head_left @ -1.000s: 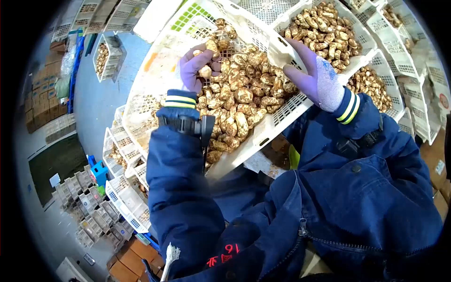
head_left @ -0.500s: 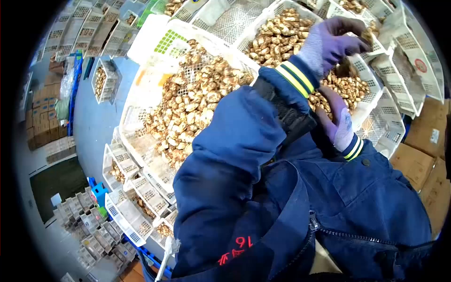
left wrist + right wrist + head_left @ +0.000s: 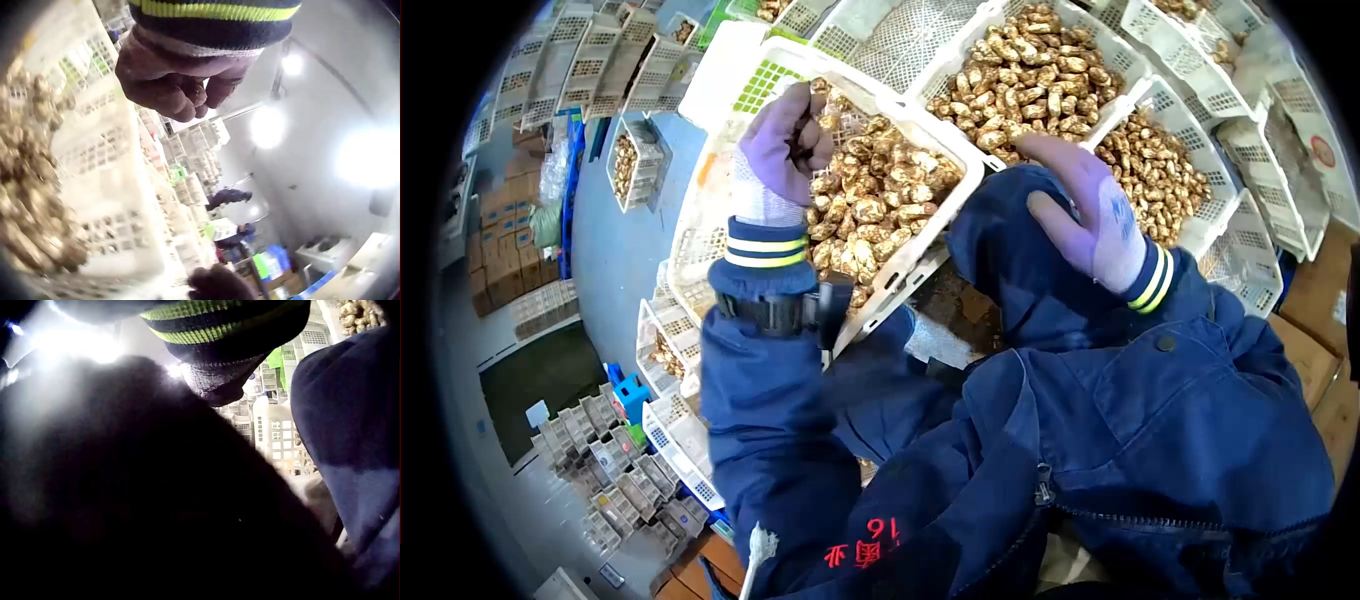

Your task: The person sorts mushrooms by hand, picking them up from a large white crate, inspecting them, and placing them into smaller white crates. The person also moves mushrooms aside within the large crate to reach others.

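My left hand (image 3: 780, 155), in a purple-palmed glove, is over the far left part of a large white crate (image 3: 860, 325) of brown-and-cream mottled mushrooms (image 3: 870, 210). Its fingers are curled; in the left wrist view, where the same hand (image 3: 181, 81) appears beside the crate wall, I cannot tell whether a mushroom lies inside them. My right hand (image 3: 1090, 210) hovers by the raised knee (image 3: 1005, 225), fingers and thumb spread with nothing between them. Much of the right wrist view is dark, showing only a bit of the glove (image 3: 219, 381).
Right of the large crate stand a crate of larger mushrooms (image 3: 1035, 75) and one of smaller mushrooms (image 3: 1155, 180). Stacked white crates (image 3: 1275, 170) rise at the far right, above cardboard boxes (image 3: 1305, 365). More crates (image 3: 680, 430) stand at the lower left. Blue floor (image 3: 595, 270) shows beyond.
My left hand held mushrooms over the large crate, crossed to the smaller-mushroom crate on the right, then came back to the large crate. My right hand dipped toward the body and rose again.
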### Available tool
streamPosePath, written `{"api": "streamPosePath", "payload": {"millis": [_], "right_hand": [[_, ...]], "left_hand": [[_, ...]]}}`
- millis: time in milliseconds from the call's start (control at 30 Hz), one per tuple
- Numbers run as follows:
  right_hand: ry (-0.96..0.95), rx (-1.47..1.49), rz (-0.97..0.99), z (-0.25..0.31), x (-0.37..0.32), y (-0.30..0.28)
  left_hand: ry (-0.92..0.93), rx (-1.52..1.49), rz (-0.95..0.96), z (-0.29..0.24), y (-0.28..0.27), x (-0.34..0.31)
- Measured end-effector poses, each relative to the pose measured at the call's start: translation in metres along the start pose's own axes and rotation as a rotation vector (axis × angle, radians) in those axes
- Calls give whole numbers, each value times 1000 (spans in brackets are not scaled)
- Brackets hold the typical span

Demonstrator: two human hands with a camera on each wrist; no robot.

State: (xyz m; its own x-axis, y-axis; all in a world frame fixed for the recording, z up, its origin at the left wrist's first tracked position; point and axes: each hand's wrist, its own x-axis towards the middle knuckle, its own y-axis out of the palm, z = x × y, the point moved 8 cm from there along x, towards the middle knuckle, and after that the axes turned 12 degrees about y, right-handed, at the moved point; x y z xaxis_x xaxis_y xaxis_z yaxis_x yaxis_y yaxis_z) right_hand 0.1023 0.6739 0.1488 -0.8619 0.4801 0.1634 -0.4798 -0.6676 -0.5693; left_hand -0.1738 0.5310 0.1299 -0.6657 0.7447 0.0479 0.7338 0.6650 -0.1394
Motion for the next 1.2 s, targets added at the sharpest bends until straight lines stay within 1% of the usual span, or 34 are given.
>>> {"api": "streamPosePath", "payload": {"millis": [33, 67, 100, 133, 200, 233, 267, 300, 333, 367, 400, 433, 467, 500, 533, 567, 633, 667, 700, 733, 767, 800, 833, 867, 933, 967, 1000, 1033, 1067, 1100, 1133, 1167, 1200], "right_hand": [[0, 21, 2, 0, 19, 9], [-1, 41, 6, -1, 36, 19], [-4, 69, 37, -5, 52, 32], [25, 84, 84, -9, 68, 48], [75, 129, 182, -19, 91, 78], [73, 110, 195, -18, 97, 87], [69, 8, 191, -18, 100, 94], [116, 80, 265, -21, 101, 102], [163, 155, 339, -21, 101, 108], [202, 184, 352, -18, 100, 106], [167, 166, 302, -24, 99, 107], [176, 141, 321, -24, 101, 108], [189, 115, 340, -24, 101, 109], [156, 92, 266, -22, 99, 105], [166, 84, 254, -27, 96, 107], [204, 118, 292, -30, 97, 110], [280, 182, 354, -33, 98, 113], [215, 143, 343, -28, 98, 111], [151, 103, 331, -23, 97, 109], [135, 76, 316, -23, 98, 108], [119, 48, 301, -23, 98, 108], [156, 70, 271, -28, 98, 109], [158, 81, 295, -28, 99, 108], [162, 97, 325, -26, 99, 109], [197, 81, 317, -32, 96, 112], [142, 51, 318, -26, 97, 110], [87, 21, 317, -20, 97, 108], [32, -8, 314, -14, 97, 106], [45, -18, 308, -16, 97, 106], [58, -29, 301, -17, 97, 106], [70, -39, 295, -19, 97, 105], [90, -29, 287, -22, 98, 106], [112, -17, 282, -25, 98, 107]], "left_hand": [[-171, 213, -13, 13, -19, -2], [-222, 669, -23, 18, -32, -2], [-253, 1019, 223, 31, -26, 4], [-360, 1232, 417, 65, -24, 8], [-311, 1366, 504, 108, -14, 15], [-355, 1351, 519, 120, -5, 20], [-405, 1333, 532, 130, 0, 23], [-468, 1318, 491, 134, -3, 29], [-390, 1230, 472, 132, -4, 29], [-411, 965, 431, 133, -9, 20], [-421, 704, 388, 125, -12, 12], [-353, 403, 279, 129, -21, 9], [-369, 96, 139, 142, -46, 5], [-206, -89, 105, 132, -46, 5], [-41, -272, 61, 121, -50, 3], [-277, -449, 7, 137, -57, 2], [-19, 180, 182, 132, -48, 19], [-397, 171, 67, 133, -30, 19], [-313, 631, 189, 121, -18, 30], [-246, 963, 336, 125, -2, 39], [-120, 1093, 430, 148, 8, 46], [11, 1222, 520, 144, 23, 48], [-51, 1260, 581, 138, 25, 43], [72, 1295, 596, 145, 28, 44], [-136, 1221, 693, 149, 21, 50], [-161, 1230, 715, 156, 20, 56], [-447, 1025, 767, 168, 18, 59], [-377, 1081, 776, 163, 19, 64], [-309, 1136, 782, 158, 16, 66], [-346, 973, 716, 162, 8, 59], [-301, 823, 565, 160, -11, 55], [-381, 400, 453, 153, -26, 40], [-360, 178, 237, 123, -41, 26]]}}
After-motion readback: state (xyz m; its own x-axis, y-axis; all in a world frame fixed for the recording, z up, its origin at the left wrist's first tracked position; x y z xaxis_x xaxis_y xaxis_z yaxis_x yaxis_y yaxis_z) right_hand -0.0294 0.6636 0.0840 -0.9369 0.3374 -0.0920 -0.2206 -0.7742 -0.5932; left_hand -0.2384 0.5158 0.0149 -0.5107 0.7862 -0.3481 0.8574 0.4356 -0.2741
